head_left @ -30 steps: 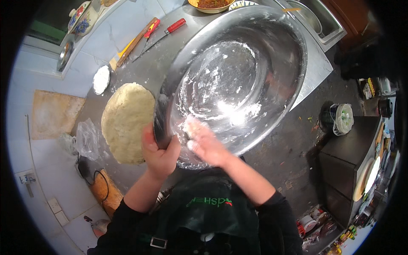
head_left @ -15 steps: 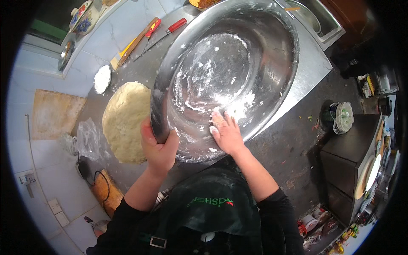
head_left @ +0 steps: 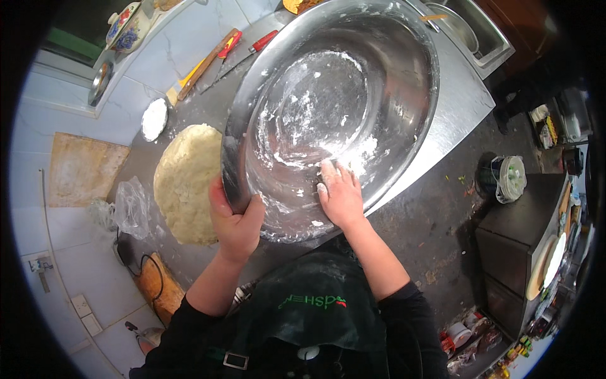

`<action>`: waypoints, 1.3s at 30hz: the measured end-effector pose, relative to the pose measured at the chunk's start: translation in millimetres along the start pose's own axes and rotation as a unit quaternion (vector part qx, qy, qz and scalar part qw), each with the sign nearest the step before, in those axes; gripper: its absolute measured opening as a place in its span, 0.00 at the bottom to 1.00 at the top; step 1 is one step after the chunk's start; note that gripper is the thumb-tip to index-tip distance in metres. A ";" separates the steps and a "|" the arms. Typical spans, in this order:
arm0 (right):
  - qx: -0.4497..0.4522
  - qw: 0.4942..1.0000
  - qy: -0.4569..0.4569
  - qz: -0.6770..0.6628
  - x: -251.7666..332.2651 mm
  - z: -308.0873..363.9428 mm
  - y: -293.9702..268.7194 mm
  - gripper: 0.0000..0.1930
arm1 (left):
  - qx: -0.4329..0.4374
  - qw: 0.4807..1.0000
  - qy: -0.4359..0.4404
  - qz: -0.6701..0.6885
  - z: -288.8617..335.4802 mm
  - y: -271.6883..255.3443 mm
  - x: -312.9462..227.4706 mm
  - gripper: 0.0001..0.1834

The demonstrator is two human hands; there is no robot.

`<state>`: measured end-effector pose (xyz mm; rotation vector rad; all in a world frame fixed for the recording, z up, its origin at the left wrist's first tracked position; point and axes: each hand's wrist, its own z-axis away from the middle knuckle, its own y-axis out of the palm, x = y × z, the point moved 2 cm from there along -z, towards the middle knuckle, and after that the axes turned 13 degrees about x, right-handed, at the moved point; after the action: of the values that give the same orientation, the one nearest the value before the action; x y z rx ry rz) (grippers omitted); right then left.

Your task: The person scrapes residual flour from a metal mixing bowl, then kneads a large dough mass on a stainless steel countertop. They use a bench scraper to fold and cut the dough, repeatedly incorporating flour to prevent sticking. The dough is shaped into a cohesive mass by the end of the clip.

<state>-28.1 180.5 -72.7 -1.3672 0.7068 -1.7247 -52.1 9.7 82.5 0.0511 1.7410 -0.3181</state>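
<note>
A large metal basin (head_left: 405, 82) is tilted up in front of me, its inside smeared with white flour. On the near left part of its rim my left hand (head_left: 236, 222) is closed, thumb inside and fingers outside. My right hand (head_left: 341, 197) lies on the inner wall at the near side, fingers stretched out and dusted white. Just beyond its fingertips is a patch of loose flour (head_left: 361, 155). Left of the basin, a big flat round of pale dough (head_left: 184, 189) rests on the grey counter, its right edge partly hidden by the basin and my left hand.
Beyond the dough stands a small bowl of white powder (head_left: 154, 120). A wooden stick (head_left: 208, 63) and a red-handled tool (head_left: 263, 40) lie farther back. A clear plastic bag (head_left: 132, 208) sits left of the dough. At far right are a sink (head_left: 489, 47) and a lined bin (head_left: 509, 179).
My right hand has slid slightly to the right along the basin's inner wall. The basin has shifted a little left; my left hand keeps its hold on the rim.
</note>
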 end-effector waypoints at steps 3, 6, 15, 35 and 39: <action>0.003 1.000 0.021 0.007 -1.5 -1.1 -4.3 0.27 | -0.008 0.999 -0.006 0.030 2.7 -0.4 3.7 0.27; 0.034 0.999 -0.003 -0.040 16.8 -5.0 -3.3 0.29 | -0.010 0.999 -0.009 0.033 4.3 1.8 6.0 0.28; 0.078 0.936 -0.232 -0.251 93.2 -18.0 -18.6 0.30 | -0.020 0.999 -0.015 -0.025 8.8 -6.9 17.9 0.34; -0.173 0.963 0.081 -0.193 -12.0 -117.4 -6.8 0.39 | -0.039 0.997 -0.062 -0.034 -25.8 -20.0 2.7 0.34; 0.015 0.953 -0.276 -0.123 88.7 -80.2 -27.7 0.39 | -0.030 0.995 -0.091 -0.005 -36.5 -24.5 8.2 0.33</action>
<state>-120.2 114.8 -25.1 -1.8663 0.2005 -1.4126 -93.8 -6.2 84.9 -0.0297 1.5697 -0.2699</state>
